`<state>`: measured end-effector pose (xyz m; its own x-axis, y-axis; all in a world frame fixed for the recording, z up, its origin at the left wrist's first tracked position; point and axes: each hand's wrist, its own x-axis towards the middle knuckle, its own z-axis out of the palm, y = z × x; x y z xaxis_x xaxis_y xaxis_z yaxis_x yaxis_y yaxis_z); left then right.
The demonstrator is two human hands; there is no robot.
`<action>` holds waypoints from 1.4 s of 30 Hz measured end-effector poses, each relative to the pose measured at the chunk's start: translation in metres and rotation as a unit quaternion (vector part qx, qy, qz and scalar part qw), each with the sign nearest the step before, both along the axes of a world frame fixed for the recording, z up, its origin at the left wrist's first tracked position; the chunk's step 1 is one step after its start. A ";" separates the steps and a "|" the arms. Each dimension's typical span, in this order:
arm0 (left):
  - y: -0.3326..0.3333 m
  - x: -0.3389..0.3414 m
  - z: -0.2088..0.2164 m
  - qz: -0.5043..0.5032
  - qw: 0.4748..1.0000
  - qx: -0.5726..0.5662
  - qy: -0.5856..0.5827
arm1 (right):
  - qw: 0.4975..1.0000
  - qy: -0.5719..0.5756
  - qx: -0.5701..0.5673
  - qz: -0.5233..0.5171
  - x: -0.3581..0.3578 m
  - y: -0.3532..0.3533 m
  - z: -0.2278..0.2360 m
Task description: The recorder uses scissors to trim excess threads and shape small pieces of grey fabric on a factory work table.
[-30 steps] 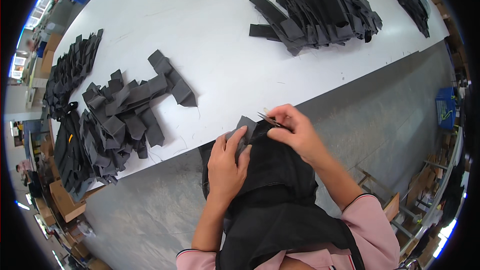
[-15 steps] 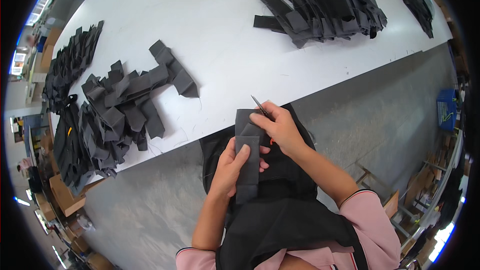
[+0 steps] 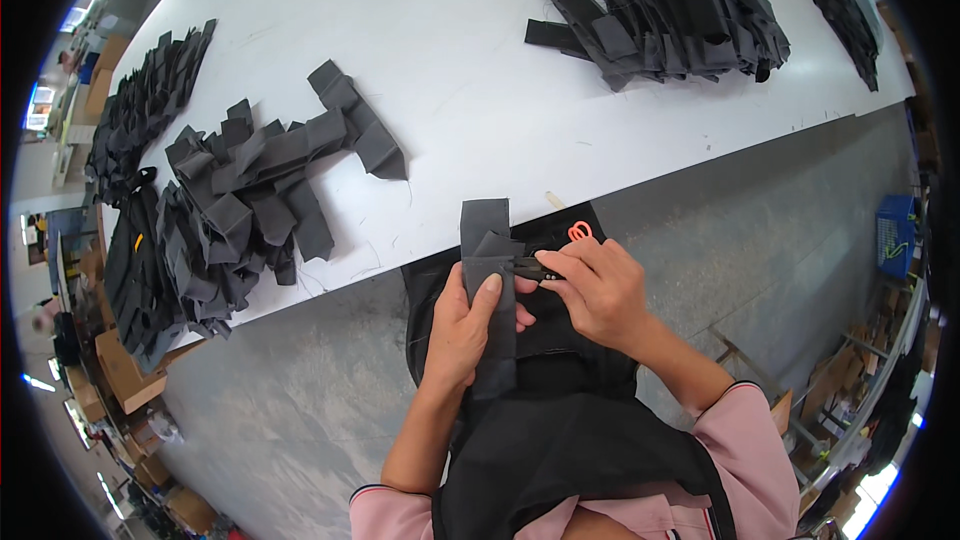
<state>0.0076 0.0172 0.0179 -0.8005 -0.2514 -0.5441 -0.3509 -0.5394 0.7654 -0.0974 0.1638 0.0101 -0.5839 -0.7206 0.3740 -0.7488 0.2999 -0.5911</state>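
Observation:
My left hand [image 3: 466, 325] is closed around a dark grey fabric strip [image 3: 486, 220], its thumb pressing on the folded layers. The strip stands up past the thumb toward the table and hangs down below my palm over the black apron [image 3: 580, 440]. In my right hand [image 3: 605, 290] I grip small dark thread snips [image 3: 535, 268], their tips at the right edge of the fold. An orange loop [image 3: 580, 230] shows just above the right knuckles; whether it joins the snips is hidden. Both hands are over my lap at the table's front edge.
On the white table [image 3: 450, 60], a loose heap of grey strips [image 3: 250, 190] lies left, beside another bundle [image 3: 150, 100]. A larger stack of dark strips [image 3: 670, 20] sits at the back right, with a further bundle [image 3: 835, 10] beyond. A blue basket [image 3: 893, 235] stands right.
My right hand has left the strip's upper end and moved down and right, turning the snips so they point left at the fold. My left hand keeps its hold.

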 end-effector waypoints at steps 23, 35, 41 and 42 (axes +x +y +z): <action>0.007 0.000 0.000 -0.002 1.000 -0.018 -0.018 | 0.997 -0.073 -0.016 -0.026 0.014 -0.013 -0.005; 0.009 0.003 -0.001 0.001 0.998 -0.057 0.020 | 0.992 -0.115 -0.046 0.004 0.017 -0.018 -0.006; 0.010 0.004 -0.002 0.002 0.999 -0.029 0.025 | 0.992 -0.108 -0.060 0.000 0.017 -0.019 -0.007; 0.010 0.004 -0.002 0.006 1.000 -0.011 0.019 | 0.992 -0.108 -0.060 -0.001 0.017 -0.020 -0.007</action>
